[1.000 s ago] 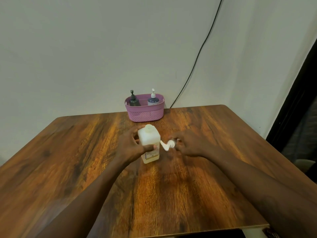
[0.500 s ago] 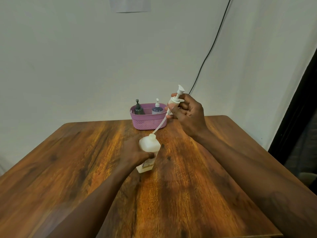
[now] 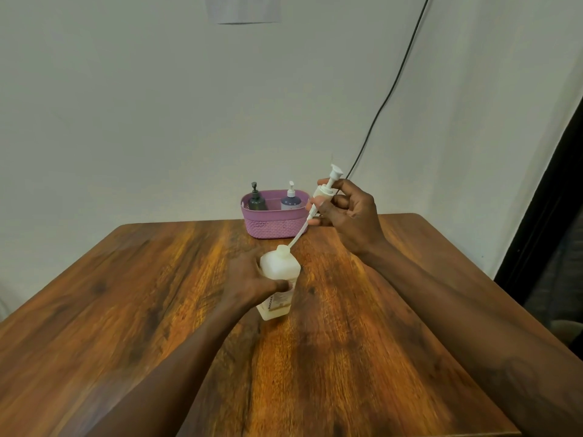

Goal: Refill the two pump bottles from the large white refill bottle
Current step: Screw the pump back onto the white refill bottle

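Note:
The large white refill bottle (image 3: 279, 272) stands slightly tilted at the middle of the wooden table (image 3: 157, 294). My left hand (image 3: 250, 280) grips its side. Raised above and to the right of it, my right hand (image 3: 345, 212) holds the white pump head (image 3: 328, 186). The pump's dip tube (image 3: 299, 233) slants down, its tip at the bottle's open neck. Two pump bottles stand in a pink basket (image 3: 273, 222) at the table's far edge: a dark one (image 3: 257, 200) on the left and a blue one with a white pump (image 3: 291, 198) on the right.
A black cable (image 3: 391, 89) runs down the wall behind the basket. The table's right edge borders a dark doorway (image 3: 549, 197). A paper sheet (image 3: 243, 9) hangs high on the wall.
My right hand has lifted the pump head off the table, up and to the right of the refill bottle, with the dip tube trailing at the neck. My left hand kept hold of the bottle.

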A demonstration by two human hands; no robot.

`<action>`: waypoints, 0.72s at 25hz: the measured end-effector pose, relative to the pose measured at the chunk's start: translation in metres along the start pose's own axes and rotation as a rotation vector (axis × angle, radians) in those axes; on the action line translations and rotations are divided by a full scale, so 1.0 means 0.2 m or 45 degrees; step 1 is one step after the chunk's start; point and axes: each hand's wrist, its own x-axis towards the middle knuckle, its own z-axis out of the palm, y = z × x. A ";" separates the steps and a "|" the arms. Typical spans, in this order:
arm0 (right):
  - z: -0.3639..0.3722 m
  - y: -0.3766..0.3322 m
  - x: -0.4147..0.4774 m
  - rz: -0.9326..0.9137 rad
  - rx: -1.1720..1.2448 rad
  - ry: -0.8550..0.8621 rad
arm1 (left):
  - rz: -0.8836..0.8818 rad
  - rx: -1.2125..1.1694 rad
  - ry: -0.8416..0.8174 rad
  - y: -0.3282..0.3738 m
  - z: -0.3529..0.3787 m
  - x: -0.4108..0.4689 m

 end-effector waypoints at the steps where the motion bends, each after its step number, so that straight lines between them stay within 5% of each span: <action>1: 0.01 0.01 -0.01 0.019 -0.017 -0.025 | 0.032 -0.011 -0.019 0.01 0.00 0.00; 12: 0.04 0.05 -0.04 0.097 -0.389 -0.120 | 0.313 -0.293 0.100 0.28 -0.10 -0.02; 18: 0.06 0.00 -0.01 0.195 -0.925 0.024 | 0.300 -0.261 0.111 0.30 -0.05 -0.05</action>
